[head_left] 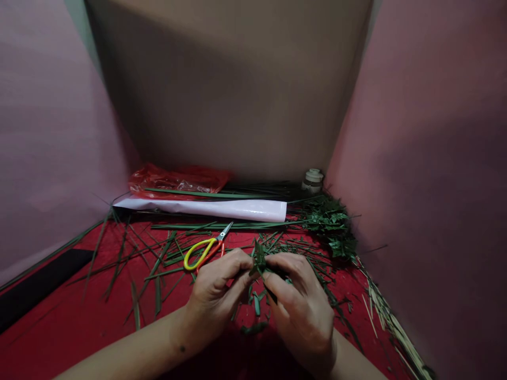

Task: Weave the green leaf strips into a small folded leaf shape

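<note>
Pinching a small folded green leaf piece (259,262) between thumb and fingertips, left hand (216,295) and right hand (299,306) met just above the red desk (59,338), both closed narrowly on that one piece, which stood up slightly between them. Judged as midway through shaping: some folds already set, loose ends not yet tucked or trimmed. Just beneath and around the hands, lay short cut leaf scraps (255,306). Further out, to the left, rested yellow-handled scissors (206,249), blades toward the back, untouched, with long leaf strips (158,258) scattered about them. To the right, near the wall, heaped finished-looking green leaf shapes (330,224), hinting at several pieces done already. Behind those, stretched a white paper roll (222,208) across the desk, a red plastic bag (178,179) beyond it, and a small pale jar (312,180) in the far corner. Plenty of uncut strips left
</note>
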A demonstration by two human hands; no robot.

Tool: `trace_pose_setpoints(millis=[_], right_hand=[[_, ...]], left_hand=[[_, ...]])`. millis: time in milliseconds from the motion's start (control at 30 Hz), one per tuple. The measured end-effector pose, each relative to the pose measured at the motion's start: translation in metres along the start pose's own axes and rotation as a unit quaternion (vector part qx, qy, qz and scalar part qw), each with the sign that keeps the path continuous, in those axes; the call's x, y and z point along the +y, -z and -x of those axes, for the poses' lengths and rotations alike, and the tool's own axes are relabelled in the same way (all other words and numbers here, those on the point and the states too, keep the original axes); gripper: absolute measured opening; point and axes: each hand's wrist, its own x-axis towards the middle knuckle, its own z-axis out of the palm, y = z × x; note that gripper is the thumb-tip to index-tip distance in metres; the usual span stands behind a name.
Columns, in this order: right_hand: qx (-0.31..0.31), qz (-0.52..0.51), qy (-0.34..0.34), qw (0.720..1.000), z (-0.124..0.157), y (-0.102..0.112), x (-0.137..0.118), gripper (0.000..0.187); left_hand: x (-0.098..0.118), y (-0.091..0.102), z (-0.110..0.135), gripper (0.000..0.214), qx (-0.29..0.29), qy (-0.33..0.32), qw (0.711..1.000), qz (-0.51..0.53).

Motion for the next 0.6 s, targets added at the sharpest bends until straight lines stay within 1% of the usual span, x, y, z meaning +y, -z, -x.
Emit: trace_pose_setpoints(millis=[167,300,400,500,600], right_hand=[[-0.001,0.018,0.033,0.999,-0.0012,0.0016,-0.0011,0.023],[-0.001,0.007,0.018,1.000,-0.0023,0.0028,-0.0023,0.021],[0.001,0.005,0.014,1.000,-0.0031,0.0028,-0.0026,0.021],[0.015,0.015,0.040,0.999,-0.0032,0.0021,-0.0023,0.022],[0.014,0.034,0.056,0.998,-0.0030,0.0019,-0.0026,0.019]], left_hand=[[-0.0018,0.0000,0.0007,0.019,-0.002,0.004,1.000,0.029],[-0.0024,0.0010,0.0006,0.019,-0.012,0.000,0.999,0.049],[-0.0034,0.0025,0.0002,0.015,-0.009,-0.020,0.998,0.054],[-0.0041,0.0038,-0.0002,0.019,0.013,-0.060,0.998,0.026],[-0.0045,0.0034,0.0003,0.020,0.008,-0.063,0.998,0.020]])
